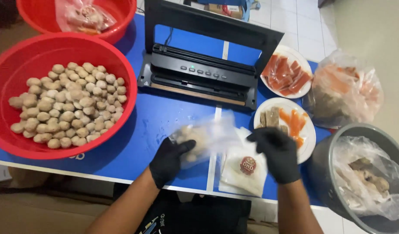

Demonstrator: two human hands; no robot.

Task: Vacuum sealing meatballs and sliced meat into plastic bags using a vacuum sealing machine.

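Left hand grips filled bag, lengthwise left-right.

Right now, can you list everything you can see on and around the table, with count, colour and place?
large basin: one, red, left, full of beige meatballs
second basin: one, red, top left, holds a clear bag of food
vacuum sealer: one, black, lid open, table centre back
plates: two, white, right of sealer, with orange and brown pieces
clear bag: one, far right, orange and brown food inside
bucket: one, grey, lower right, lined with a clear bag
pouch stack: white, labelled, front edge
table: one, blue
pouch of meatballs: one, clear, held
left hand: black glove, grip on pouch
right hand: black glove, above stack
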